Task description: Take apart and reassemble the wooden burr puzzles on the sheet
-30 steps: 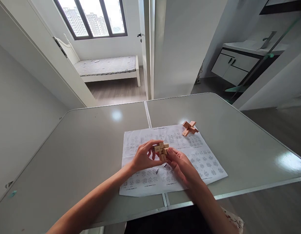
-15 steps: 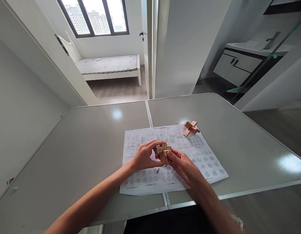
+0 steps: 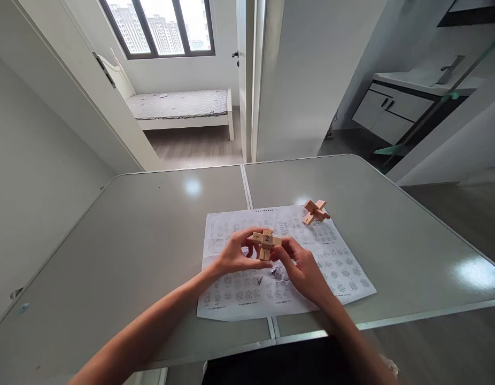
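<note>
Wooden block puzzle [image 3: 265,252] is gripped by the left hand [image 3: 234,255] just below frame centre; its right side is met by the right hand [image 3: 306,270], whose closure cannot be determined. Several pieces are judged interlocked; any left unfitted cannot be confirmed. Pale, square-ended bars are crossed, some faces dark-marked.

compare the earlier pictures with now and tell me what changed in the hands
The wooden puzzle has been turned or rearranged: a block face with a dark Z-like mark now shows toward the camera, and its outline looks more like a cross. Neither the left hand nor the right hand has visibly let go. The second wooden piece and printed sheet stayed put.
</note>
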Demonstrator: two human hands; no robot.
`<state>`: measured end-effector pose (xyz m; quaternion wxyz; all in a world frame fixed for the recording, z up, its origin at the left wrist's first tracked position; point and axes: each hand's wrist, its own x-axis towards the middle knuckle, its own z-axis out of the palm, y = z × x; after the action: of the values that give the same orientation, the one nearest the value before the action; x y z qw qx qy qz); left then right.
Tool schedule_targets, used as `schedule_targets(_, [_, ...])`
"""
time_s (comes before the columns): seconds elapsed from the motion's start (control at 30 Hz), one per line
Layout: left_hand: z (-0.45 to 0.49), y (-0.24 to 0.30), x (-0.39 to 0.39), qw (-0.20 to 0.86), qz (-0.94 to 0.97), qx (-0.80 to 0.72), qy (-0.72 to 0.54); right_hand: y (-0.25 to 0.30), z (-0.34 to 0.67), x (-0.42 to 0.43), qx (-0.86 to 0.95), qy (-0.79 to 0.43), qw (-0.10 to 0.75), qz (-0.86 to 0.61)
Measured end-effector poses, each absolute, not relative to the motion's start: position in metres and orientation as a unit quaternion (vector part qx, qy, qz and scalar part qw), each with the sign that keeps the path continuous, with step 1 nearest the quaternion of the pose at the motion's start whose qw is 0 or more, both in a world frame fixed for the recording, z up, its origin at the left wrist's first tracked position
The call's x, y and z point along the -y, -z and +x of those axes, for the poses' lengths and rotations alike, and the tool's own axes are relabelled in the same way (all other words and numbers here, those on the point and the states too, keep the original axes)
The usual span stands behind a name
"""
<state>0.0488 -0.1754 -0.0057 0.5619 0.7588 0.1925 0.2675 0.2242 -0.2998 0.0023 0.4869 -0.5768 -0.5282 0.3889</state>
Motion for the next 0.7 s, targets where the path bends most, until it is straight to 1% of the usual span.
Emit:
schedule_targets(0.07, [0.048,0.006,0.174,0.590,0.745,-0.178,-0.255,-0.003,0.226,0.299,0.576,-0.340,0.458,-0.586])
schedule_targets(0.17, [0.048,0.006,0.174,0.606,0.740,-0.165,-0.240,-0.006,0.227,0.298,0.620,-0.280,0.427,-0.596])
schedule_targets(0.23, [0.048,0.005,0.174,0.603,0.745,-0.166,-0.232,-0.008,0.227,0.297,0.623,-0.283,0.422,-0.595])
schedule_targets(0.33, [0.049,0.002,0.176,0.589,0.756,-0.173,-0.229,-0.009,0.226,0.297,0.584,-0.371,0.434,-0.576])
schedule_targets(0.47, [0.050,-0.001,0.180,0.554,0.777,-0.184,-0.235,-0.007,0.223,0.296,0.468,-0.541,0.463,-0.523])
schedule_targets(0.53, [0.050,0.000,0.181,0.528,0.790,-0.187,-0.251,-0.008,0.222,0.295,0.425,-0.599,0.461,-0.498])
schedule_targets(0.6, [0.050,0.003,0.181,0.515,0.794,-0.189,-0.262,-0.010,0.222,0.293,0.403,-0.620,0.461,-0.491])
schedule_targets(0.7, [0.050,0.007,0.178,0.535,0.781,-0.196,-0.254,-0.014,0.224,0.290,0.374,-0.617,0.489,-0.490])
